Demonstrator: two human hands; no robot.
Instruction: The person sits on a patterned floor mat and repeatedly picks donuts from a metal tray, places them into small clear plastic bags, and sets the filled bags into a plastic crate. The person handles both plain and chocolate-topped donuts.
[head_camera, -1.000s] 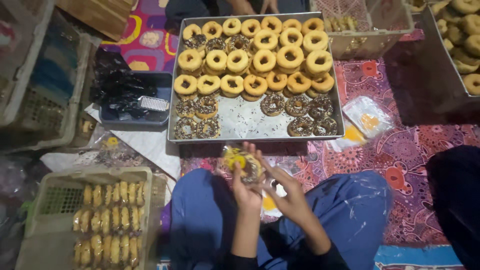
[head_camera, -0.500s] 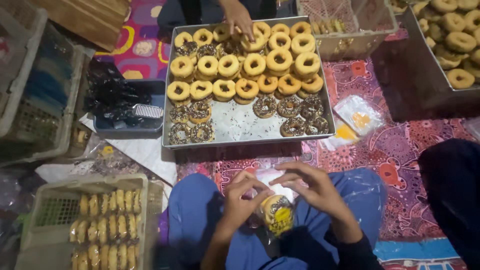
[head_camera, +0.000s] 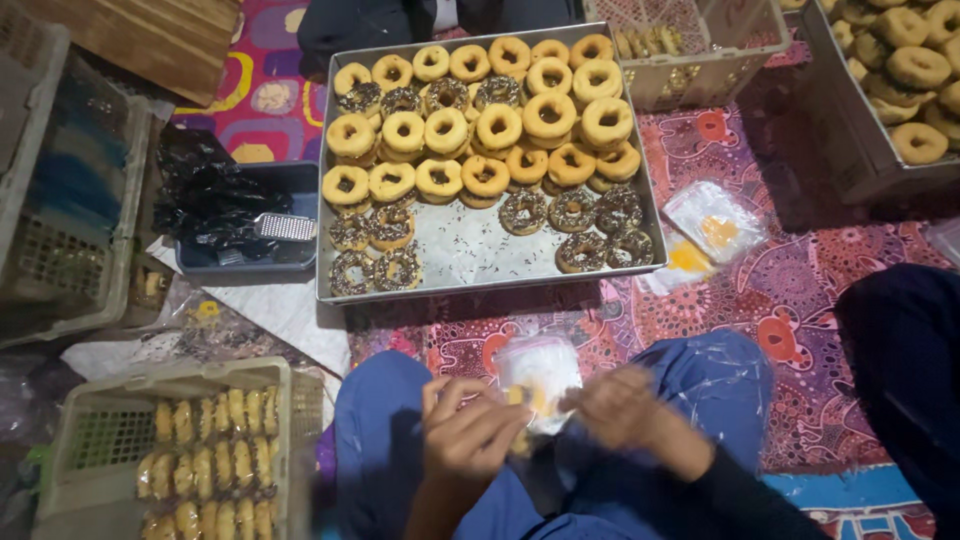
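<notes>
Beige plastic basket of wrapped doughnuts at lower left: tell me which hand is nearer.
Left. The left hand is just right of the basket; the right hand lies farther right.

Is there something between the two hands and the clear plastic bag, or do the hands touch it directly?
Nothing visible stands between them. The left hand and the right hand are both at the bag, over the lap. The picture is blurred, so the exact grip of the fingers cannot be told.

Motion-blurred right hand (head_camera: 625, 408)
</notes>
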